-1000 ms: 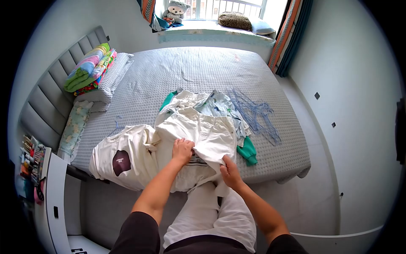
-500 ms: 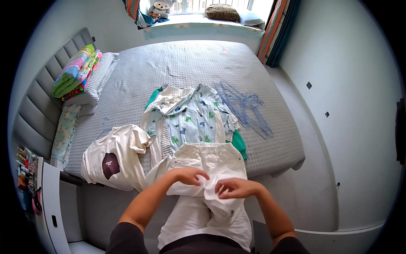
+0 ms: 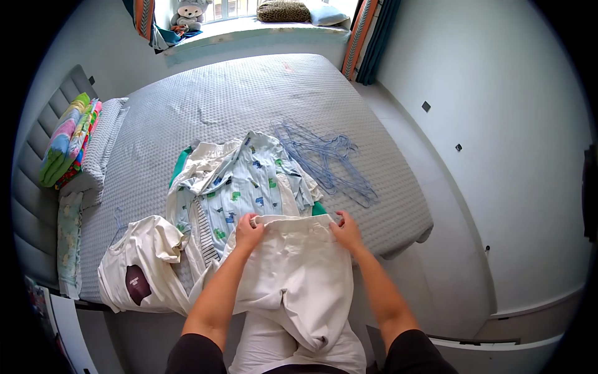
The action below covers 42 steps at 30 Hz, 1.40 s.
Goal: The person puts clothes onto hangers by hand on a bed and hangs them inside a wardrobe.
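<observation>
White trousers hang from the near edge of the bed, their waistband stretched between my two hands. My left hand is closed on the left end of the waistband. At the right end, my right hand grips the waistband too. Just beyond lies a pile of clothes, with a light blue patterned shirt on top and green cloth poking out from under it. Left of the trousers, a cream T-shirt with a dark print lies over the bed's edge.
The bed has a grey quilted cover. Several blue wire hangers lie tangled right of the pile. Folded colourful bedding rests on pillows by the headboard. A white cabinet stands at lower left.
My hands have gone from the trousers' front up to the two ends of the waistband and taken hold there. The view has turned, shifting the bed leftward.
</observation>
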### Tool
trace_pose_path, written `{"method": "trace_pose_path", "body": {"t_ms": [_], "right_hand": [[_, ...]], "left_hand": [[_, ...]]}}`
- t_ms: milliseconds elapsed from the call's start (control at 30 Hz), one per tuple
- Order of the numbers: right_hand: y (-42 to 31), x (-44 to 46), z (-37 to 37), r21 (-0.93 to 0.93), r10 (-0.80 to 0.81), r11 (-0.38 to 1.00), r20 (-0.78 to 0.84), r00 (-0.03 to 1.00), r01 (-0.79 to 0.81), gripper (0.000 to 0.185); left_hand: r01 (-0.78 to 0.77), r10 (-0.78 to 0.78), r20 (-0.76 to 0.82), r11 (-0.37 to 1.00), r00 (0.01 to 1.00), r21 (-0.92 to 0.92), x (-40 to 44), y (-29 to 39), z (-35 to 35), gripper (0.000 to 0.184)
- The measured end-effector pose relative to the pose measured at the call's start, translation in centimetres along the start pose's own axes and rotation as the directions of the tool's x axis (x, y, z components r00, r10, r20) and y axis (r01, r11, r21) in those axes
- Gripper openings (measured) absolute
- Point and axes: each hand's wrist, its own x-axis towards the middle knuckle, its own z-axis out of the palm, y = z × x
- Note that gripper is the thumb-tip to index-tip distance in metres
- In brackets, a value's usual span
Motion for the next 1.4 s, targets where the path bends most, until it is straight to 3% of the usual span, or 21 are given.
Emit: {"method": "trace_pose_path", "body": {"t_ms": [33, 100, 200, 300, 400, 600, 700, 800, 900, 1100, 1200, 1300, 1400], "right_hand": [[1.9, 1.4, 0.4, -0.081, -0.151, 0.987, -0.172, 0.973, 0.138, 0.054], [5.8, 5.2, 1.5, -0.311, -0.462, 0.883, -0.447, 0.766, 0.352, 0.055], [7.3, 10.2, -0.5, -0.437, -0.491, 0.856, -0.519, 0.7, 0.277, 0.056], [6.9, 12.1, -1.7, -0.443, -0.301, 0.89, -0.388, 0.871, 0.111, 0.053], [3.4, 11.2, -2.4, -0.543, -0.137, 0.839, -0.211, 0.968, 0.0, 0.036], [0.8, 5.4, -1.2, -0.709, -0.477, 0.651, -0.105, 0.873, 0.271, 0.03], [1.7, 4.3, -1.0, -0.442, -0.356, 0.865, -0.201, 0.913, 0.24, 0.029], [1.4, 4.4, 0.0, -0.26, -0.305, 0.946, -0.506, 0.807, 0.194, 0.029], [3.8, 6.4, 1.4, -0.257, -0.086, 0.966, -0.353, 0.932, -0.009, 0.026], [2.9, 4.6, -0.8, -0.166, -0.097, 0.986, -0.504, 0.859, 0.014, 0.017], [1.6, 2.4, -3.2, -0.087, -0.328, 0.937, -0.549, 0.769, 0.337, 0.015], [0.0, -1.6, -4.6, -0.041, -0.471, 0.843, -0.54, 0.698, 0.537, 0.018], [0.1, -6.7, -4.7, 0.141, -0.349, 0.879, -0.461, 0.816, 0.455, 0.023]], "left_hand": [[0.044, -0.045, 0.017, 0.998, 0.999, 0.056, 0.1, -1.3, 0.6, 0.028], [0.019, -0.019, 0.004, 0.998, 1.0, 0.053, 0.2, -2.8, 1.3, 0.024], [0.007, -0.006, -0.016, 0.998, 1.0, 0.067, -0.5, -1.8, 1.1, 0.02], [-0.047, 0.055, -0.053, 0.987, 0.997, 0.153, -0.9, -1.9, 1.5, 0.019], [-0.046, 0.056, -0.054, 0.982, 0.997, 0.184, -0.9, -1.8, 1.7, 0.019], [-0.049, 0.052, -0.016, 0.986, 0.998, 0.162, -1.2, -1.3, 1.2, 0.018], [-0.069, 0.071, -0.009, 0.987, 0.997, 0.147, -1.0, -1.7, 1.2, 0.017], [-0.093, 0.096, -0.019, 0.987, 0.995, 0.133, -1.0, -1.8, 1.3, 0.017], [-0.099, 0.099, 0.004, 0.988, 0.995, 0.12, -0.9, -2.4, 1.1, 0.018], [-0.152, 0.154, -0.001, 0.98, 0.988, 0.127, -1.9, -2.7, 0.0, 0.013], [-0.209, 0.189, -0.258, 0.977, 0.947, -0.05, -3.6, -0.5, -0.4, 0.008], [0.005, -0.122, -0.198, 0.863, 0.973, -0.505, -5.3, 3.7, -2.2, 0.01], [-0.007, -0.162, -0.188, 0.739, 0.969, -0.674, -6.7, 6.8, -4.2, 0.011]]}}
